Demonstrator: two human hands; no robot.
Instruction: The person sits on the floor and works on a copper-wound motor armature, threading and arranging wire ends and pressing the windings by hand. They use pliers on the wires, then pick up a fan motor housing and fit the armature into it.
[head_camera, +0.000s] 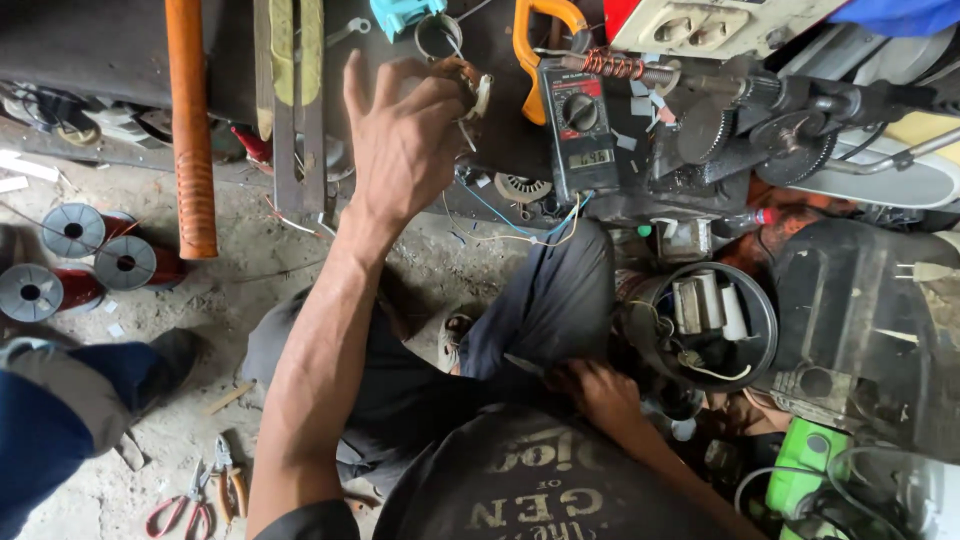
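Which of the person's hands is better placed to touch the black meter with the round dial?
Left, most likely. The left hand is raised, gripping a small brown wired part right beside the black meter with the round dial. The right hand rests low by the lap.

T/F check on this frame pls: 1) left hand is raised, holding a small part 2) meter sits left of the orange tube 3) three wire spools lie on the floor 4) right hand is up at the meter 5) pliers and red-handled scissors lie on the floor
1. True. The left hand is raised and holds a small part in its fingers.
2. False. The meter lies right of the orange tube, beyond the left hand.
3. True. Three wire spools lie together on the floor.
4. False. The right hand is low, by the person's lap, near the round container.
5. True. Pliers and red-handled scissors lie side by side.
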